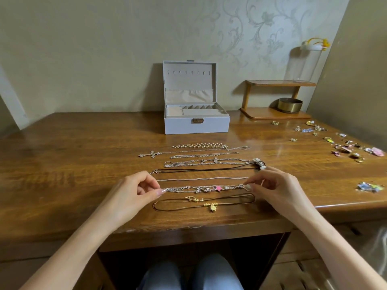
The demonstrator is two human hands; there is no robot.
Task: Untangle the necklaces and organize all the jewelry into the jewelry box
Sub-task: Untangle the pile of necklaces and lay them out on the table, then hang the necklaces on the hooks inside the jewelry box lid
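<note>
We pinch the charm chain (201,189) at both ends, left hand (136,191) and right hand (272,185) | chain straight on table (83,164) between our grips | cord (209,203) just nearer us | box (196,124) open, well beyond | earrings (345,147) beyond-right of right hand.

soft, dim indoor light, wide-angle lens
glare sheens the wooden table (261,139) far right; the jewelry box (184,127) throws its shadow leftward; edges bow and soften.
</note>
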